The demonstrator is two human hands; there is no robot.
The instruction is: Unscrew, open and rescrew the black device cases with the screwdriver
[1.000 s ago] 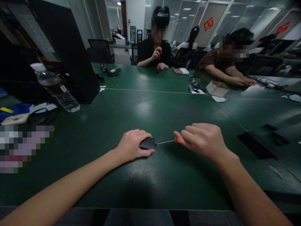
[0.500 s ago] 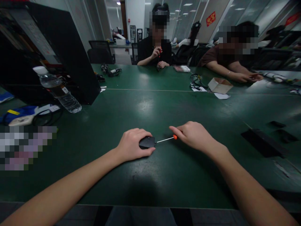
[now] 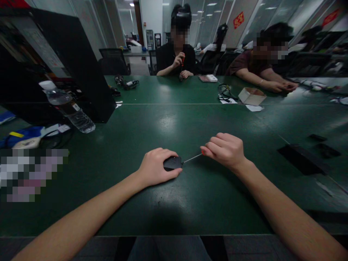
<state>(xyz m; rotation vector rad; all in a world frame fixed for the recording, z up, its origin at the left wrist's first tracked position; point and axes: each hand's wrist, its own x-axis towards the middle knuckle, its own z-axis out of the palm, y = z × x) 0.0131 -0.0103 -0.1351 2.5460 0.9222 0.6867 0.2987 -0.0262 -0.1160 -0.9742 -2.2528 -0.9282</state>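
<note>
My left hand [image 3: 157, 166] is wrapped round a small black boxy device [image 3: 172, 163] and steadies it on the green table [image 3: 136, 214]. Its exact kind I cannot make out. My right hand [image 3: 225, 150] is closed round the orange handle of a screwdriver [image 3: 192, 158], most of which the fingers hide. The thin metal shaft slants down to the left, and its tip meets the right end of the black device.
A plastic water bottle [image 3: 72, 108] leans against a black computer case [image 3: 89, 69] at the left. Black flat parts [image 3: 301, 159] lie at the right. Beyond are a small open box [image 3: 252, 96], cables [image 3: 126, 82] and two people sitting across the table.
My right hand has rolled, its fingers now curled tighter round the handle, and the shaft slopes more steeply. My left hand still holds the device. The whole view has shifted slightly.
</note>
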